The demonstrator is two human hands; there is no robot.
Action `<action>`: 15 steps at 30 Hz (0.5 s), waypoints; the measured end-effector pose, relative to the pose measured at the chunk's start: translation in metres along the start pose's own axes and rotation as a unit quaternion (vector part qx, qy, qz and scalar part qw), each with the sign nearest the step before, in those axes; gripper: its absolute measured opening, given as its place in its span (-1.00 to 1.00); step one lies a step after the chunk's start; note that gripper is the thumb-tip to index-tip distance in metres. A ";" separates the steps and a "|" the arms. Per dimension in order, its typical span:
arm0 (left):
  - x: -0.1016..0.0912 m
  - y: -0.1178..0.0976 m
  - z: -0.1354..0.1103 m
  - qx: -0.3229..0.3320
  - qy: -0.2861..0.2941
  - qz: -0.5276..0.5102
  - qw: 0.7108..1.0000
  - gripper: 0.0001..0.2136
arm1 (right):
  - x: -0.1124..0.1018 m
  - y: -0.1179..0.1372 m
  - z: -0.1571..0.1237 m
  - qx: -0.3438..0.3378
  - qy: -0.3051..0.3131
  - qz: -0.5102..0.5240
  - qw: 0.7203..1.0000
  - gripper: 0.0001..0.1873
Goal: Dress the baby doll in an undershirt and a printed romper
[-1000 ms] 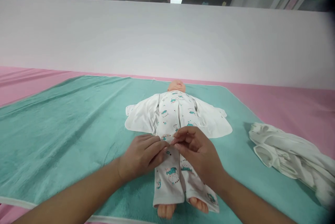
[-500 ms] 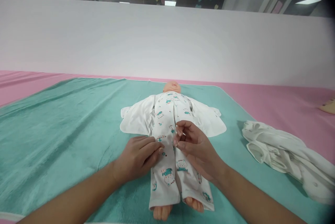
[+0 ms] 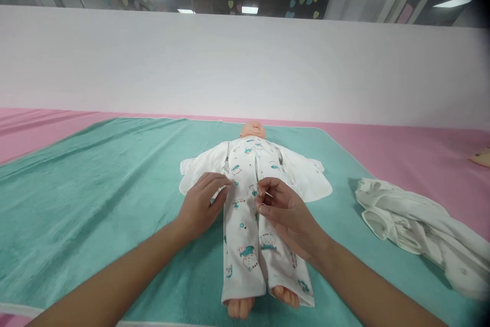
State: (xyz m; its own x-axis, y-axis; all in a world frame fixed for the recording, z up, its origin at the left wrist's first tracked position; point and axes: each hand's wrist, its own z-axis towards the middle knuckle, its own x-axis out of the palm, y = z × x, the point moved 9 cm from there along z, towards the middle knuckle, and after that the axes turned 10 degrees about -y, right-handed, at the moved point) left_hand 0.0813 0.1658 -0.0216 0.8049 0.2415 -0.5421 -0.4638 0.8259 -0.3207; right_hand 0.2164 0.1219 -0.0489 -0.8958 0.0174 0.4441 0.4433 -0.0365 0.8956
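Observation:
A baby doll [image 3: 252,129] lies on its back, head away from me, its feet showing below the leg cuffs. It has on a white baby romper [image 3: 245,245] printed with small teal animals and split down the front, with plain white sleeve parts spread at both sides. My left hand [image 3: 202,202] is at the romper's left edge near the waist, fingers loosely stretched and bent, fingertips by the cloth. My right hand [image 3: 287,212] is over the front split, thumb and fingertips pinched at the cloth edge there; the exact grip is partly hidden.
A teal blanket [image 3: 115,204] lies under the doll on a pink sheet [image 3: 413,148]. Crumpled white clothing [image 3: 413,220] rests to the right. A white wall panel [image 3: 237,67] stands behind, with dark glass above it. A tan object [image 3: 481,157] shows at the far right edge.
My left hand has moved up along the romper from the upper leg toward the waist, its fingers now further toward the edge. My right hand stays at the front split.

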 end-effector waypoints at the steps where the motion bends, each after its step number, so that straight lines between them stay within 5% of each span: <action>1: 0.002 0.010 0.005 -0.015 -0.010 0.020 1.000 -0.83 | 0.001 0.001 0.001 -0.005 0.001 -0.006 1.000 -0.65; 7: 0.043 0.082 0.041 -0.087 -0.006 0.179 0.980 -0.68 | 0.006 0.015 0.015 -0.105 -0.015 -0.125 0.987 -0.68; 10: 0.060 0.107 0.048 -0.104 0.015 0.240 0.965 -0.63 | 0.019 0.019 0.038 -0.160 0.000 -0.270 0.949 -0.71; 12: 0.062 0.112 0.049 -0.098 0.020 0.260 0.960 -0.62 | 0.035 0.022 0.062 -0.236 0.017 -0.404 0.884 -0.69; 15: 0.060 0.113 0.047 -0.103 0.042 0.280 0.954 -0.67 | 0.063 0.018 0.106 -0.333 0.026 -0.638 0.694 -0.68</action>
State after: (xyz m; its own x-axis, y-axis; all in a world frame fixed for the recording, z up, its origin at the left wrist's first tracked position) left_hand 0.0946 0.2978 -0.0541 0.3809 0.5659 -0.7312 -0.8820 0.4597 -0.1037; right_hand 0.1711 0.2287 -0.0023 -0.5533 0.4246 -0.7166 -0.8093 -0.4778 0.3417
